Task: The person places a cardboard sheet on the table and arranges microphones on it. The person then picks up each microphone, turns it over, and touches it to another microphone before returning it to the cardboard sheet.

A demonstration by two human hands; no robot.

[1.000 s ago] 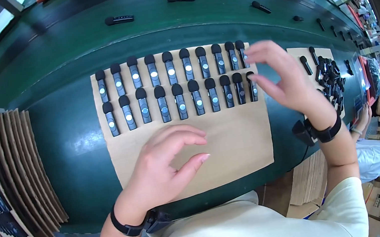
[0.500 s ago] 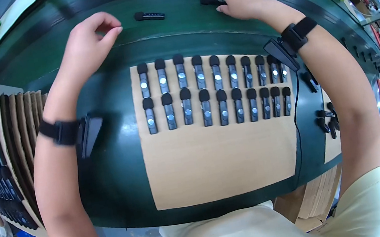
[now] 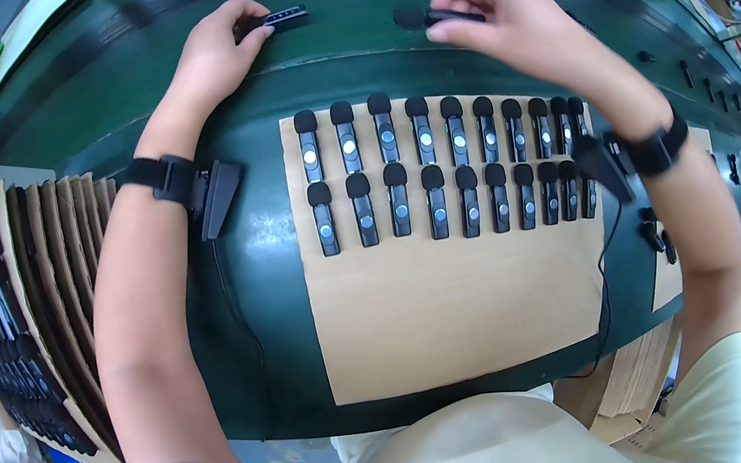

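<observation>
My left hand (image 3: 219, 55) has its thumb and fingers closed on the near end of a small black wireless microphone (image 3: 290, 16) on the green conveyor belt (image 3: 337, 39). My right hand (image 3: 512, 13) pinches a second black microphone (image 3: 444, 16), its foam tip pointing left, just above the belt. Nearer to me, two rows of the same microphones (image 3: 423, 130) lie side by side on the upper half of a brown cardboard sheet (image 3: 455, 316). Their foam tips point away from me. The sheet's lower half is bare cardboard.
A stack of cardboard layers (image 3: 53, 287) bearing rows of microphones stands at the left. More microphones lie right of my right forearm, on the belt and a cardboard piece (image 3: 665, 284). A black cable (image 3: 603, 290) hangs along the sheet's right edge. Other people sit at both sides.
My left hand has moved right and taken hold of the left microphone. My right hand has lifted its microphone slightly and drawn it nearer. The whole view has shifted a little.
</observation>
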